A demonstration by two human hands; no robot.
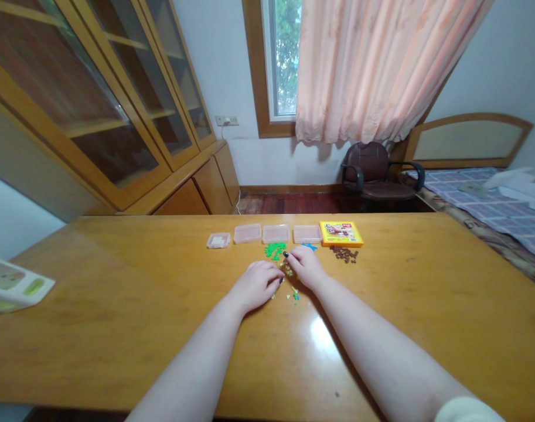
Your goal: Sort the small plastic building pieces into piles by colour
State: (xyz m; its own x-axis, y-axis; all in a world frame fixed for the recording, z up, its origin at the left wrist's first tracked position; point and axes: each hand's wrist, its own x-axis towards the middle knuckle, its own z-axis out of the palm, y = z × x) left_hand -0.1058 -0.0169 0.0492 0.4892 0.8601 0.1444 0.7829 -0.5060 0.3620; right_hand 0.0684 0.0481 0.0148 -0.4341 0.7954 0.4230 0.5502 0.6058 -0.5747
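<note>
My left hand (pixel 261 284) rests low over the table, its fingers curled and its thumb close to the index finger, beside a loose cluster of small pale yellowish pieces (pixel 289 269). Across the cluster, my right hand (pixel 306 266) is bent with fingers drawn together; its thumb tip is near a pile of small green pieces (pixel 275 251). Whatever either hand pinches is too small or hidden. Small blue pieces (pixel 310 247) lie partly behind my right hand. A few mixed green, blue and pale pieces (pixel 296 295) lie nearer me, between my forearms.
Clear shallow plastic boxes (pixel 276 234) stand in a row behind the piles, with a yellow printed box (pixel 341 233) at the right end. Small brown pieces (pixel 345 254) lie before it. A white device (pixel 16 284) sits at the table's left edge. A chair (pixel 372 170) stands beyond.
</note>
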